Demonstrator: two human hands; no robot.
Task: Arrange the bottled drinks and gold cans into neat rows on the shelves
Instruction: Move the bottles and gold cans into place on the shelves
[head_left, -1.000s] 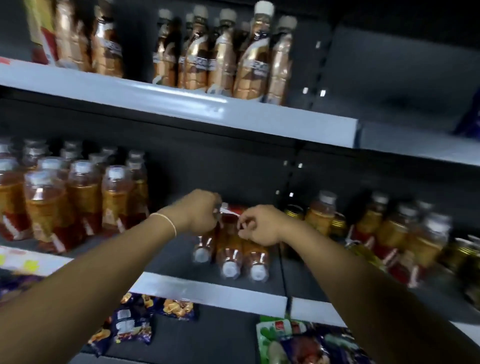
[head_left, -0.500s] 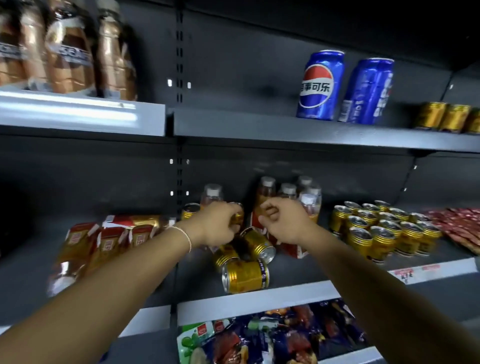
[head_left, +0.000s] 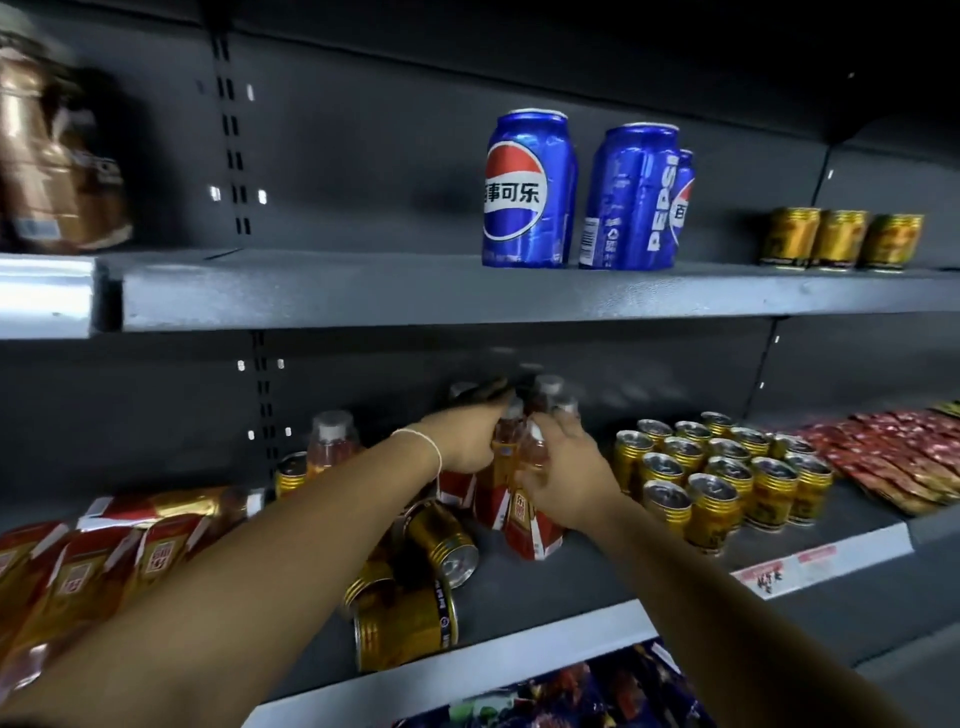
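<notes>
Bottled drinks (head_left: 532, 530), upright on the grey shelf (head_left: 597, 574), gripped by left hand (head_left: 467, 439) and right hand (head_left: 563, 467).

Glossy ribbed metal gold cans (head_left: 717, 493), clear plastic bottles (head_left: 524, 483) with paper-like labels, matt grey metal shelf (head_left: 571, 577).

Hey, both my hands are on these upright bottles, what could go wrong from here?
The toppled gold can lies at the front edge of the shelf, beside the left forearm; a nudge could roll it off. The left hand and right hand grip several bottles at once; one could slip and knock over the upright gold cans beside them.
</notes>
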